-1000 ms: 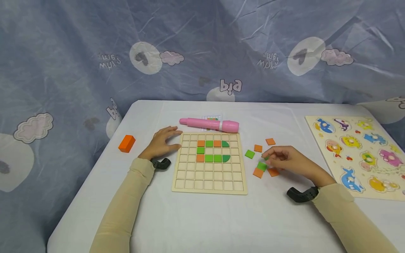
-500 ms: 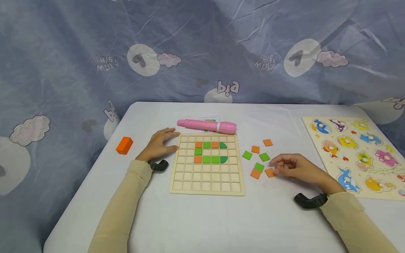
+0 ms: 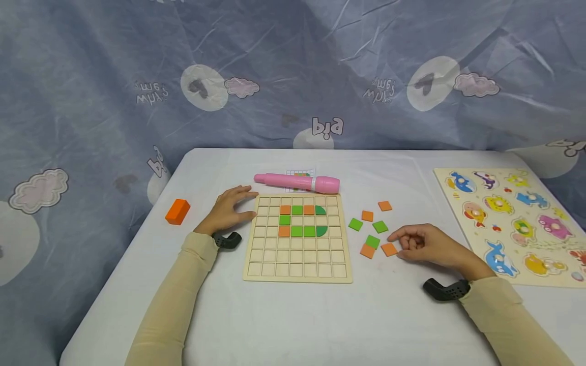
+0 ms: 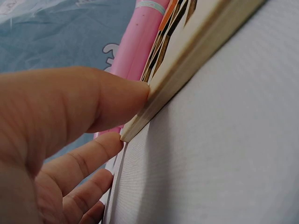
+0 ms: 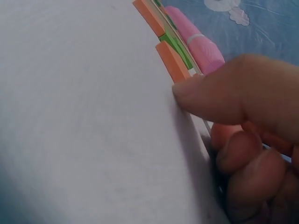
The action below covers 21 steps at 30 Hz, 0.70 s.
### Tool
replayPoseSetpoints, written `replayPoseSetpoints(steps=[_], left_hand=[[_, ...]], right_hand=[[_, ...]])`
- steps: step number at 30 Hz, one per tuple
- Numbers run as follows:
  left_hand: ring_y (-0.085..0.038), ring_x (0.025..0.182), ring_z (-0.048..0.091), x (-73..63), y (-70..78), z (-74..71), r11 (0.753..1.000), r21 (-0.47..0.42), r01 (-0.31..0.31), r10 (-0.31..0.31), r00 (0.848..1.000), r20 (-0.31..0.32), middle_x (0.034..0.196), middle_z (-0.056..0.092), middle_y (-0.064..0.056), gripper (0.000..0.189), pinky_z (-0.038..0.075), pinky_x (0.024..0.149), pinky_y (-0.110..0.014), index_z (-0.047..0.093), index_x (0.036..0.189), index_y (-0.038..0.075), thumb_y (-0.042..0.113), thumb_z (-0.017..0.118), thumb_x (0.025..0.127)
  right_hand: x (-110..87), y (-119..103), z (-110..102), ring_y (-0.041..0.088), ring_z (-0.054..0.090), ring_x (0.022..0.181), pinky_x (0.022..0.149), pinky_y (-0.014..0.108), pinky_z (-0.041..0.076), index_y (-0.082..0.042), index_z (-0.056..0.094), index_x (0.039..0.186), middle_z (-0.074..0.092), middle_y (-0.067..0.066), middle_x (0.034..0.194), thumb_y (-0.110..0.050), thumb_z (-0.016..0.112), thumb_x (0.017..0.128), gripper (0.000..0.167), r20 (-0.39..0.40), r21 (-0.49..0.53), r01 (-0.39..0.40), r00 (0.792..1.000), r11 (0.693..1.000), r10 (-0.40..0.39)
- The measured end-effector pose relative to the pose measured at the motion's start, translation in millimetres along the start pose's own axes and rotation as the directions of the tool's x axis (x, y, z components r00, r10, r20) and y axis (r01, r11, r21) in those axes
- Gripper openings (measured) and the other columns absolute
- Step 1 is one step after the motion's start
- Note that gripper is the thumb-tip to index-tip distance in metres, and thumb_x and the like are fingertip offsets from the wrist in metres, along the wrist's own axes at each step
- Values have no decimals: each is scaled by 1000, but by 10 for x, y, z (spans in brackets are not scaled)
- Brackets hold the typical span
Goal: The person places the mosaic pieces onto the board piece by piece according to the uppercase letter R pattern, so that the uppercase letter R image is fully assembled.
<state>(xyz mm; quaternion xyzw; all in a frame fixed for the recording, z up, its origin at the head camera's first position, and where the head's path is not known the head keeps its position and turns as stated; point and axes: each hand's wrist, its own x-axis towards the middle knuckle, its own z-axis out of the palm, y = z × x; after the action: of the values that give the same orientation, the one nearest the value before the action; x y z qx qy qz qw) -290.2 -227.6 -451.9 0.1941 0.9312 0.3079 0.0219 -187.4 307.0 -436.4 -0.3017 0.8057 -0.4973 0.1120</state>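
The right hand is at the loose tiles on the desk, its thumb tip at the edge of the nearest orange tile. Thumb and forefinger stand moderately apart, with no pinch on the tile; the other fingers fold in, and I cannot tell whether they hide anything. The left hand touches the left edge of the wooden board, its fingers loosely spread and thumb on the rim.

To lift this thin, flat tile well, I would take it by opposite edges with thumb and forefinger, or tip one edge up first. Its neighbour deserves care: a green tile overlaps the corner of another orange tile, so a sideways sweep could jostle both. A light left touch should be enough to stop the board sliding; too hard a push might shift it.

As for writing, the backdrop cloth carries inverted lettering that seems to say "pig" and "why me?". The pink pen lies across a small card showing a coloured grid; no words on the card are readable. Marks on the pen's band are too blurred to make out.
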Motion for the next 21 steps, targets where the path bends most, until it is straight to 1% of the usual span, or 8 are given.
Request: replayPoseSetpoints(steps=[2, 6, 9, 13, 16, 21], left_hand=[[-40, 162, 25, 0, -1, -1, 1000, 2, -2, 2, 1000, -2, 170, 42, -17, 63, 13, 130, -63, 62, 152, 8, 28, 78, 95], [-40, 162, 26, -6, 8, -6, 1000, -3, -4, 4, 1000, -6, 170, 43, -17, 63, 13, 130, -63, 62, 152, 8, 27, 78, 95], [-40, 162, 25, -9, 11, -6, 1000, -5, -1, 1, 1000, -3, 170, 43, -17, 63, 13, 130, -63, 62, 152, 8, 28, 77, 95], [-40, 162, 25, -12, 12, -9, 1000, -3, -1, 1, 1000, 2, 170, 42, -18, 63, 13, 130, -63, 62, 153, 8, 28, 77, 95], [-41, 162, 25, -14, 19, -11, 1000, -7, -2, 2, 1000, 0, 170, 42, -18, 63, 13, 130, -63, 62, 152, 8, 28, 77, 94], [-40, 162, 25, -11, 39, -9, 1000, -13, -1, 1, 1000, 0, 169, 43, -18, 63, 13, 130, -62, 62, 152, 7, 27, 77, 94]], right_hand=[[1, -5, 12, 6, 48, 61, 47, 29, 39, 8, 73, 113, 56, -4, 78, 15, 76, 89, 25, -13, -11, 6, 1000, 1000, -6], [-3, -4, 20, 6, 48, 60, 47, 29, 38, 6, 74, 109, 55, -4, 76, 15, 76, 88, 22, -28, -26, 16, 999, 1000, -17], [-8, -15, 21, 5, 50, 62, 49, 27, 41, 5, 74, 109, 59, -6, 78, 14, 77, 88, 22, -17, -18, 13, 1000, 1000, -13], [6, -56, 16, 4, 54, 65, 53, 24, 46, 5, 74, 110, 66, -7, 85, 13, 76, 90, 22, 6, 4, 7, 1000, 1000, -7], [35, -105, 12, 6, 57, 66, 55, 24, 49, 5, 72, 112, 70, -4, 90, 11, 75, 92, 21, 3, 7, -23, 1000, 1000, 23], [124, -187, 48, 11, 62, 69, 56, 27, 56, 8, 69, 115, 71, 1, 93, 8, 73, 93, 23, -32, 9, -122, 992, 993, 122]])
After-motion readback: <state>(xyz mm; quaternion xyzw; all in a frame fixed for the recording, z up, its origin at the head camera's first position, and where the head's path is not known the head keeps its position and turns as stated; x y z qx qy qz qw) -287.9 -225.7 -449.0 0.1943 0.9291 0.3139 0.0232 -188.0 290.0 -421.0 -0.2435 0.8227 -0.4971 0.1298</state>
